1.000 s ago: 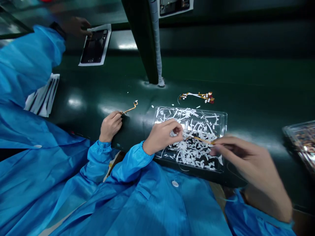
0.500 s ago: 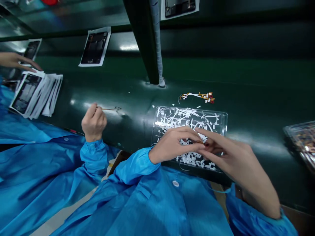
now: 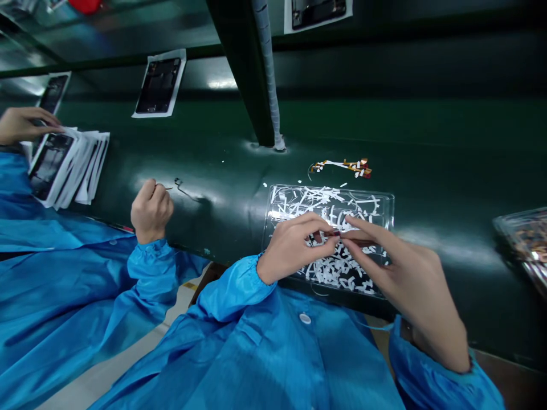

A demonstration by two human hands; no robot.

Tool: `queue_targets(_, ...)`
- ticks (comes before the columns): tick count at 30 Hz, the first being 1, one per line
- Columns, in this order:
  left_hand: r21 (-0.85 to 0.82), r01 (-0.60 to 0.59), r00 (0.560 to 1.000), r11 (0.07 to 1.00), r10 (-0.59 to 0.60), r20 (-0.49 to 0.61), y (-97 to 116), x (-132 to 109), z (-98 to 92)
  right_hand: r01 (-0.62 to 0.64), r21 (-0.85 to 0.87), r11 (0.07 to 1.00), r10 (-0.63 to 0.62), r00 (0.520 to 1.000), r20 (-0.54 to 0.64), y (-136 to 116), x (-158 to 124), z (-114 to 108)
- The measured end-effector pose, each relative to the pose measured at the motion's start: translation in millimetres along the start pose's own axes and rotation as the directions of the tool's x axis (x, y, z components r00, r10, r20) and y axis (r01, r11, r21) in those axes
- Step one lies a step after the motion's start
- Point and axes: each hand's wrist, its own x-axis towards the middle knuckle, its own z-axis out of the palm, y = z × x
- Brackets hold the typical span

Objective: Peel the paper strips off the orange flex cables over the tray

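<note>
My left hand [image 3: 294,245] and my right hand [image 3: 401,279] meet over a clear plastic tray [image 3: 384,202] filled with several white paper strips. Both hands pinch a thin orange-brown flex strip [image 3: 337,233] between thumb and fingertips, one hand at each end. The strip is mostly hidden by my fingers. Blue sleeves cover both my arms.
A co-worker's hand [image 3: 150,209] on the left pinches a thin dark strip on the green bench [image 3: 448,148]. Another hand [image 3: 23,124] rests on a stack of phone-frame cards [image 3: 70,162]. Loose orange flex pieces [image 3: 344,167] lie behind the tray. A dark post [image 3: 252,74] stands at centre; another tray [image 3: 523,245] sits right.
My hands came together over the tray and now both pinch the strip. The co-worker's hand slid left along the bench, and the other hand came down onto the card stack.
</note>
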Motion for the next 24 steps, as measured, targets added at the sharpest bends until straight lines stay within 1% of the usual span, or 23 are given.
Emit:
queue_targets(3,0.003,0.057,0.998,0.998,-0.057,0.012,-0.2,-0.7,1.0,0.040,-0.043,0.998,-0.039,0.999,0.020,2.8,-0.4,5.3)
queue_targets(5,-0.035,0.104,0.994,0.994,-0.103,0.022,-0.8,-0.9,1.5,0.052,-0.091,0.994,-0.050,0.999,0.020,3.5,-1.0,9.8)
queue_targets(7,-0.107,0.155,0.988,0.982,-0.152,0.034,-2.2,-0.7,2.0,0.067,-0.179,0.982,-0.073,0.997,-0.028,3.4,-1.3,15.0)
queue_targets(10,-0.241,0.234,0.972,0.942,-0.223,0.074,-4.7,0.9,2.4,0.082,-0.340,0.937,-0.131,0.983,-0.126,2.2,-0.7,22.8)
queue_targets(12,-0.331,0.283,0.959,0.900,-0.262,0.108,-5.4,2.8,2.1,0.070,-0.408,0.910,-0.151,0.974,-0.170,0.6,0.1,26.6)
queue_targets(15,-0.466,0.353,0.935,0.811,-0.321,0.150,-4.5,5.9,1.7,0.047,-0.482,0.875,-0.159,0.968,-0.195,-3.2,1.0,30.2)
queue_targets(18,-0.562,0.463,0.884,0.686,-0.402,0.238,-4.6,7.2,3.6,0.007,-0.534,0.845,-0.152,0.962,-0.229,-7.4,0.9,33.6)
queue_targets(20,-0.591,0.515,0.853,0.621,-0.439,0.283,-6.4,6.3,6.9,-0.025,-0.526,0.850,-0.133,0.956,-0.261,-9.3,0.8,36.8)
queue_targets(21,-0.599,0.509,0.855,0.618,-0.443,0.270,-7.6,5.3,8.9,-0.039,-0.503,0.864,-0.116,0.955,-0.274,-9.9,1.0,38.5)
queue_targets(22,-0.600,0.472,0.873,0.646,-0.437,0.216,-8.6,4.1,10.8,-0.053,-0.462,0.885,-0.090,0.955,-0.283,-10.2,1.3,40.1)
queue_targets(23,-0.580,0.406,0.901,0.706,-0.416,0.124,-9.3,2.7,12.7,-0.068,-0.402,0.913,-0.054,0.957,-0.286,-10.2,1.8,41.4)
queue_targets(24,-0.528,0.323,0.927,0.785,-0.375,0.010,-9.6,1.2,14.2,-0.085,-0.319,0.944,-0.007,0.960,-0.278,-10.0,2.5,42.3)
